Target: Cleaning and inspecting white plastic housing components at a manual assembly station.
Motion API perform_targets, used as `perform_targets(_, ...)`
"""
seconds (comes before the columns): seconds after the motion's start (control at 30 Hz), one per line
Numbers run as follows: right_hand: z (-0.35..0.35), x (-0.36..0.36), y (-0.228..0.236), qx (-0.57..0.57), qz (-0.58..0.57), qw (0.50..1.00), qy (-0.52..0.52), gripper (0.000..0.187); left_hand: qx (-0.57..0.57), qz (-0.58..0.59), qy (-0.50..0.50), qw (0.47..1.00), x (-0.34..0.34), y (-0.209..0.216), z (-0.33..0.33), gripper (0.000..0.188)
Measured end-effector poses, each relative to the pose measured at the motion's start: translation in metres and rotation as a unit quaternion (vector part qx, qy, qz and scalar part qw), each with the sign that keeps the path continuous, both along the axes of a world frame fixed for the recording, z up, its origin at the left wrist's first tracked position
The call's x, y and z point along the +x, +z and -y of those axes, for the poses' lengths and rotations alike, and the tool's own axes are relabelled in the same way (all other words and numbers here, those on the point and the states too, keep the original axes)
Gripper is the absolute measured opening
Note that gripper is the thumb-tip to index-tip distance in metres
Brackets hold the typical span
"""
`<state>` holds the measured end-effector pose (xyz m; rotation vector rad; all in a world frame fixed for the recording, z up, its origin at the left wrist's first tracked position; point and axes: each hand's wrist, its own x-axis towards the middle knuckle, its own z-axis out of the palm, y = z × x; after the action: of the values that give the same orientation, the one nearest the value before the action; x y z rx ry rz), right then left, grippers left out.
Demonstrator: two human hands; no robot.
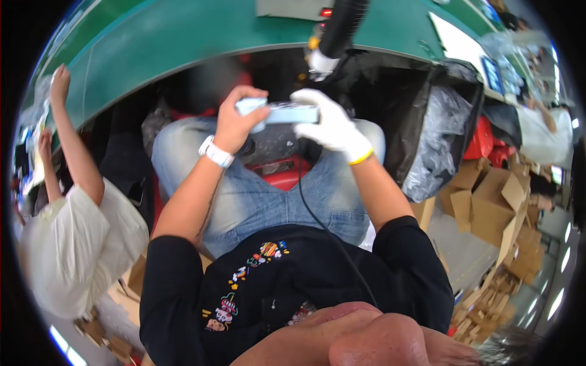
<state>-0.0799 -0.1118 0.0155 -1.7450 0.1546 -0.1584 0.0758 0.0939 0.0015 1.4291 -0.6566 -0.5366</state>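
My bare left hand (pixel 239 121), with a white watch on its wrist, is closed around a short light-blue piece (pixel 256 108). Against that piece lies a longer light-blue bar-shaped item (pixel 290 114); I cannot tell whether the two are joined. The white-gloved right hand (pixel 329 122) grips the bar's right end, fingers along its top and side. Both hands are held over my lap, between the knees. Just beyond the right hand hangs a thick black tube-like device (pixel 343 30) with a white tip (pixel 321 63), apart from the glove.
A green table (pixel 177 36) curves across the front. Black bags and a clear plastic bag (pixel 436 134) are at my right, with open cardboard boxes (pixel 488 195) behind. A co-worker in a pale shirt (pixel 85 244) sits close on the left, an arm reaching to the table.
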Motion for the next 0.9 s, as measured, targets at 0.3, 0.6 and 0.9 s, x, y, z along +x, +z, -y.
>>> perform_targets(0.3,-0.024,-0.029,-0.01,-0.133,-0.26,0.947,0.138,0.054,0.053,0.296,-0.187,0.935,-0.036,0.007,0.007,0.04)
perform_targets(0.6,-0.013,-0.047,-0.083,-0.113,-0.125,0.983,0.077,0.049,0.122,0.239,-0.153,0.951,-0.061,-0.006,0.022,0.039)
perform_targets(0.9,-0.007,-0.049,-0.084,-0.193,-0.166,0.96,0.118,0.034,0.15,0.353,-0.149,0.911,-0.096,-0.019,0.04,0.033)
